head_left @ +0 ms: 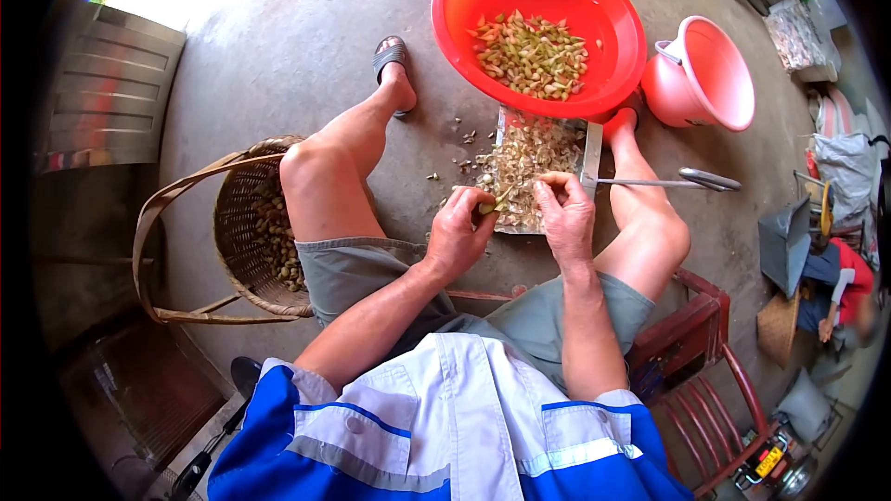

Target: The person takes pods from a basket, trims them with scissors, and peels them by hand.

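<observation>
My left hand is closed around a small pale-green bulb or pod, its pointed tip sticking out toward the right. A short gap away, my right hand has thumb and fingertips pinched together; whatever they hold, if anything, is too small to name. Both hands hover over a metal dustpan covered with dry brownish peelings. Beyond it stands a large red basin with a heap of similar greenish pieces. Left of my knee, a woven basket holds more brownish pieces.
A pink bucket stands right of the basin. The dustpan's handle extends across my right shin. Loose scraps lie on the concrete floor. A red wooden chair is at my right; another person sits farther right.
</observation>
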Tool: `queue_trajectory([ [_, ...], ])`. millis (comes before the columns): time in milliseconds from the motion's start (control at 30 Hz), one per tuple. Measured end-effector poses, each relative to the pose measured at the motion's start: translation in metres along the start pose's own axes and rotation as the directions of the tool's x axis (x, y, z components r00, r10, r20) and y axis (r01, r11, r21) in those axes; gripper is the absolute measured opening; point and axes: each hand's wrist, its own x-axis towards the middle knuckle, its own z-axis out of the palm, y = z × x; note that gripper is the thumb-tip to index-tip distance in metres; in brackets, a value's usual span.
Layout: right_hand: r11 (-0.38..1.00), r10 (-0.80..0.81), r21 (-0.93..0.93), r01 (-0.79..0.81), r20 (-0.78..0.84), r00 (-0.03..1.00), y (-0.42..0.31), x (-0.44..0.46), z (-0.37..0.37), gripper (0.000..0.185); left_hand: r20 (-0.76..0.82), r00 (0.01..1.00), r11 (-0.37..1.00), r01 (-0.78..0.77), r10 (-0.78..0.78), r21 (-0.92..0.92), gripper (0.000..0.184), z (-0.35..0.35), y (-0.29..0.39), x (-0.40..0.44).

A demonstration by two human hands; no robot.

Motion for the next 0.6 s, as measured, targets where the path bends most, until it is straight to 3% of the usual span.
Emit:
queue_trajectory([
  [67, 0.990, 0.073, 0.122, -0.076, 0.032, 0.997, 0.001, 0.006, -0.008, 0.012, 0.009, 0.985, 0.968, 0.172, -0.174, -0.184, 0.019, 0.004, -0.006, -0.001],
  [133, 0.961, 0.174, 0.202, -0.187, 0.080, 0.981, 0.006, 0.017, -0.010, 0.019, 0.076, 0.915, 0.815, 0.390, -0.397, -0.428, 0.019, 0.010, -0.013, -0.001],
  [200, 0.907, 0.303, 0.269, -0.325, 0.121, 0.945, 0.036, 0.027, -0.010, 0.024, 0.104, 0.885, 0.726, 0.435, -0.454, -0.533, 0.021, 0.007, -0.010, 0.003],
  [233, 0.826, 0.312, -0.508, -0.244, 0.053, 0.949, 0.076, 0.020, -0.013, 0.026, 0.142, 0.861, 0.693, 0.482, -0.489, -0.536, 0.021, 0.005, -0.011, 0.001],
  [267, 0.220, 0.270, -0.973, -0.076, -0.014, 0.963, 0.111, 0.020, -0.012, 0.028, 0.177, 0.844, 0.668, 0.514, -0.506, -0.538, 0.022, 0.003, -0.012, 0.006],
  [333, 0.543, 0.075, -0.839, -0.027, 0.017, 0.997, 0.117, 0.024, 0.000, 0.026, 0.181, 0.838, 0.637, 0.514, -0.514, -0.574, 0.024, -0.001, -0.012, 0.006],
  [367, 0.622, -0.082, -0.776, 0.109, 0.074, 0.994, 0.122, 0.029, 0.003, 0.020, 0.171, 0.826, 0.609, 0.520, -0.537, -0.600, 0.024, -0.005, -0.016, 0.001],
  [400, 0.618, -0.164, -0.774, 0.138, 0.045, 0.986, 0.119, 0.031, 0.010, 0.014, 0.169, 0.817, 0.585, 0.522, -0.551, -0.620, 0.025, -0.009, -0.017, 0.001],
  [467, 0.700, -0.203, -0.692, 0.175, 0.042, 0.978, 0.107, 0.029, 0.011, 0.007, 0.160, 0.829, 0.608, 0.511, -0.536, -0.608, 0.024, -0.009, -0.014, 0.003],
  [600, 0.626, 0.111, -0.763, -0.164, -0.121, 0.986, 0.077, 0.027, 0.005, 0.007, 0.182, 0.856, 0.636, 0.487, -0.484, -0.599, 0.023, -0.005, -0.012, 0.004],
])
